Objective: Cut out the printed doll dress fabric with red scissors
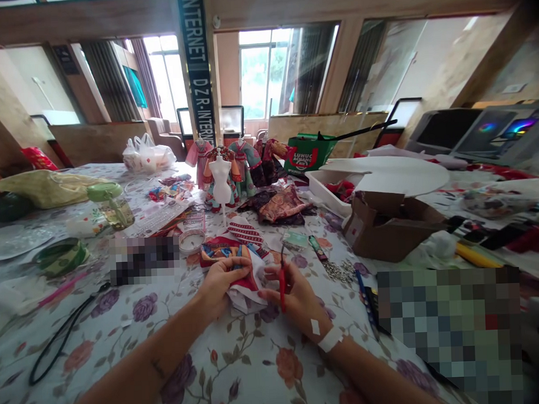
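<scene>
My left hand [221, 283] is closed, pinching a piece of red patterned fabric [248, 282] with blue and gold figures and a white side. The fabric lies low over the flowered tablecloth [239, 356]. Beside its right edge, my right hand [294, 292] is closed around red-handled scissors [282, 287], seen nearly edge-on with the dark tip upward. Right fingertips are close to the white part of the cloth; whether they touch it I cannot tell. Just beyond lies a red-and-white patterned strip [246, 232]. A small white dress form [221, 180] stands upright behind.
Small dressed forms [245, 161] stand at the back. Brown satin fabric [282, 204] lies before them. At right are a cardboard box [392, 227], a white tray [329, 194] and loose metallic bits [342, 271]. A tape roll [192, 241] and green-lidded jar [113, 204] stand left.
</scene>
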A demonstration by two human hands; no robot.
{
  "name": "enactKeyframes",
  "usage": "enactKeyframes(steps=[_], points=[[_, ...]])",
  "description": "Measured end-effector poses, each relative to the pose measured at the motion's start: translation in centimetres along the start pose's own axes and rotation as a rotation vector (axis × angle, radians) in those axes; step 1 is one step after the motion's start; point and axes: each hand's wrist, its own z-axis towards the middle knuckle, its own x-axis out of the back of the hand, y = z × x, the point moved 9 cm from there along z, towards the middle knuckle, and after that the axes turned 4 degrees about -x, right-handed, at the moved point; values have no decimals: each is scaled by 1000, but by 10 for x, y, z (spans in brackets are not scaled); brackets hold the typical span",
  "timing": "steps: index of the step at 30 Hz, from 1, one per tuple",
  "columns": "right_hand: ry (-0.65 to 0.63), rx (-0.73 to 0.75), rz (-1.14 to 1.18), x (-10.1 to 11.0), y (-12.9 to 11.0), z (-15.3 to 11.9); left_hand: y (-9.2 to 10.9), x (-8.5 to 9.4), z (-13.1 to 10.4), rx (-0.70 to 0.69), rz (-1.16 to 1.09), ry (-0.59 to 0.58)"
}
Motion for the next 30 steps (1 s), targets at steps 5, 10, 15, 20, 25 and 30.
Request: enactKeyframes(steps=[5, 10, 15, 20, 25, 30], points=[[-93, 48, -11, -18, -1, 6, 12, -19, 4, -46, -57, -19], [182, 197, -151, 16, -17, 17, 22, -18, 7, -109, -19, 6], [408, 370, -329, 32, -54, -1, 82, 12, -39, -783, 495, 208], [267, 553, -504, -3, -70, -18, 87, 20, -72, -1011, 794, 319], [354, 346, -692, 25, -39, 10, 33, 34, -13, -356, 433, 270], [362, 315, -690, 38, -24, 19, 17, 28, -7, -269, 214, 158]])
